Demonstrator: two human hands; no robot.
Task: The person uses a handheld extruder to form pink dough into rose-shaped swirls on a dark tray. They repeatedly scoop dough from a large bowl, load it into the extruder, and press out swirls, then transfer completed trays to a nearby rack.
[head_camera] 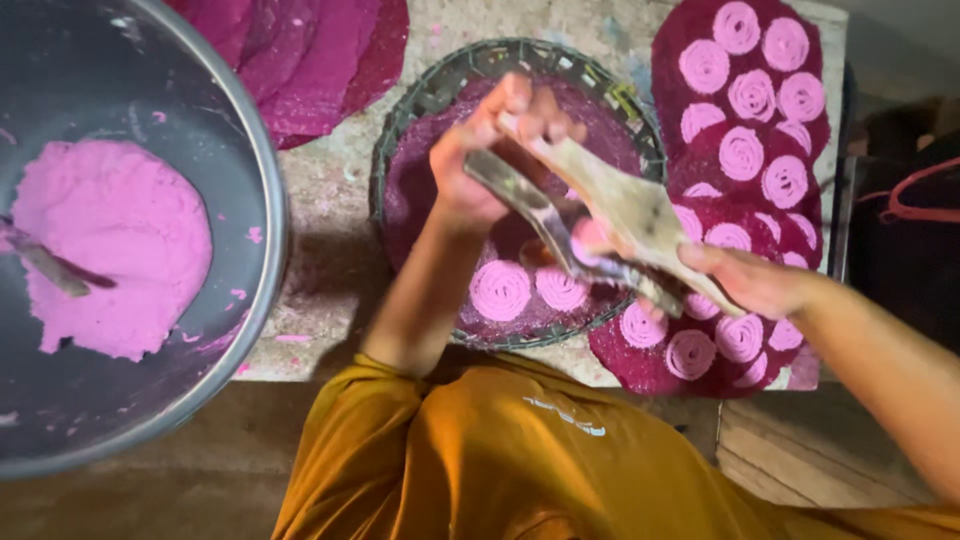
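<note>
1. While it lies well left, the metal bowl (262,170) holds pink dough (110,245).
2. Left hand (480,160) grasps the press (590,220) at its far end.
3. Right hand (750,280) clenches the near-right end, over the round tray (420,100).

Mustard-orange shirt (520,460), perhaps short-sleeved; bare forearms.

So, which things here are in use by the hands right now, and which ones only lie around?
In use:
- left hand and right hand, both gripping the wooden press
- round woven tray under the press
- pink spirals on that tray

Lying about:
- metal bowl of pink dough
- filled mats of spirals to the right
- stacked purple mats
</note>
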